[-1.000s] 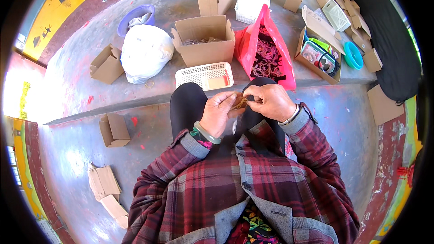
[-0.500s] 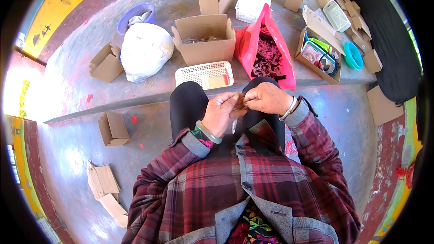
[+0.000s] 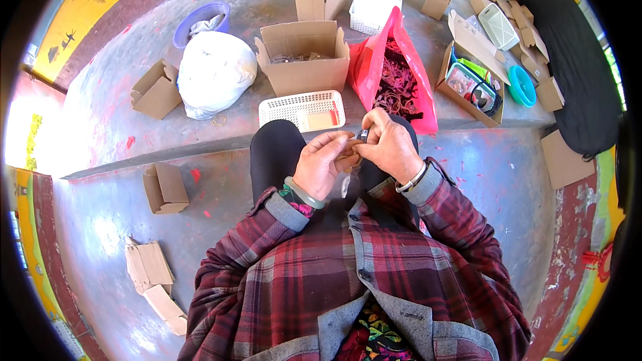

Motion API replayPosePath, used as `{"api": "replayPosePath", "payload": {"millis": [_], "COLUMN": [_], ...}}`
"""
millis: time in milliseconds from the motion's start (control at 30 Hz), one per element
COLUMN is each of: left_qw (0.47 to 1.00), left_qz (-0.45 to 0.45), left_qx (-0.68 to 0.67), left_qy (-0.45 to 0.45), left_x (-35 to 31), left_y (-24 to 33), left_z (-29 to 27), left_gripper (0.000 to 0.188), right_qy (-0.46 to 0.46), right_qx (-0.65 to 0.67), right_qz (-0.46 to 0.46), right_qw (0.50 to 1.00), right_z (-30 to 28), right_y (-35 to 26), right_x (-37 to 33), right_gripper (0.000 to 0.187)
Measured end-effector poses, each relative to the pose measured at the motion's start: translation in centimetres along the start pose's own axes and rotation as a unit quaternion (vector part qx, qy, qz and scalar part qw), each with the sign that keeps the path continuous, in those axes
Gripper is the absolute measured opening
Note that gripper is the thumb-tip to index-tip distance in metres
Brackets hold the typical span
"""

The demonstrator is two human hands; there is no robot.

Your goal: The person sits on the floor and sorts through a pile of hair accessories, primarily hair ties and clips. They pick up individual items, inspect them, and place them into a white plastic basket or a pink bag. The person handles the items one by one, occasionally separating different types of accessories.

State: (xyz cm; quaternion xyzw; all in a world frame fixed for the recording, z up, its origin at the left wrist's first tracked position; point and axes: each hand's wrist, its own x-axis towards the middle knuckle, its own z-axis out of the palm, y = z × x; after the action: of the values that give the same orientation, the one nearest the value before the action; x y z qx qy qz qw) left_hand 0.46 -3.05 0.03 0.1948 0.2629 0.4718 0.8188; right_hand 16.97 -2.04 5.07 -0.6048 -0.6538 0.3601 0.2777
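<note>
Above my knees, my left hand [image 3: 319, 166] is closed in a pinch, thumb against fingers. Below its fingertips hangs a small whitish strip [image 3: 345, 185], possibly clear plastic; I cannot make out its kind. My right hand [image 3: 393, 150] meets it fingertip to fingertip and is closed around a small dark and silvery piece [image 3: 363, 135], mostly hidden by the fingers. Just beyond my knees lies a white perforated plastic basket [image 3: 294, 108] with a flat beige and red piece inside. To its right a pink bag [image 3: 428, 93] stands open, filled with tangled dark reddish bands [image 3: 398, 83].
On the raised step stand an open cardboard box [image 3: 301, 77], a stuffed white bag [image 3: 217, 77], a purple basin [image 3: 194, 23] and a box of mixed items [image 3: 471, 87]. The step's edge [image 3: 167, 155] runs before my knees. A small box [image 3: 165, 188] sits lower left.
My right hand has turned and shifted slightly, its thumb and finger raised, so the small dark piece now shows. My left hand has stayed almost in place, still pinching.
</note>
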Motion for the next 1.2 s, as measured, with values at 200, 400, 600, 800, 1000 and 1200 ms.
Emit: {"api": "replayPosePath", "payload": {"millis": [200, 400, 600, 800, 1000, 1200], "left_qw": [0.999, 0.999, 0.997, 0.999, 0.995, 0.997], "left_qz": [0.033, 0.047, 0.02, 0.025, 0.015, 0.012], "left_qx": [0.003, -0.012, 0.056, 0.044, 0.099, 0.081], "left_qy": [0.002, 0.02, 0.044, 0.017, 0.016, 0.002], "left_x": [0.2, 0.2, 0.2, 0.3, -0.1, 0.0], "left_y": [-0.2, -0.3, 0.2, 0.4, 1.0, 1.1], "left_z": [-0.1, 0.3, -0.3, 0.0, 0.6, 0.5], "left_gripper": [0.016, 0.015, 0.018, 0.019, 0.019, 0.021], "right_qy": [0.035, 0.042, 0.028, 0.017, 0.014, -0.022], "right_qx": [0.241, 0.354, 0.405, 0.398, 0.421, 0.394], "right_qz": [-0.015, -0.026, -0.009, 0.024, 0.04, -0.012], "right_qw": [0.97, 0.934, 0.914, 0.917, 0.906, 0.919], "right_z": [2.0, 2.3, 2.0, 1.6, 1.3, 1.3], "right_y": [2.8, 2.0, 1.5, 1.5, 1.2, 2.2], "right_x": [0.3, -0.6, -0.8, -0.9, -1.1, -0.8], "right_gripper": [0.024, 0.017, 0.013, 0.011, 0.013, 0.016]}}
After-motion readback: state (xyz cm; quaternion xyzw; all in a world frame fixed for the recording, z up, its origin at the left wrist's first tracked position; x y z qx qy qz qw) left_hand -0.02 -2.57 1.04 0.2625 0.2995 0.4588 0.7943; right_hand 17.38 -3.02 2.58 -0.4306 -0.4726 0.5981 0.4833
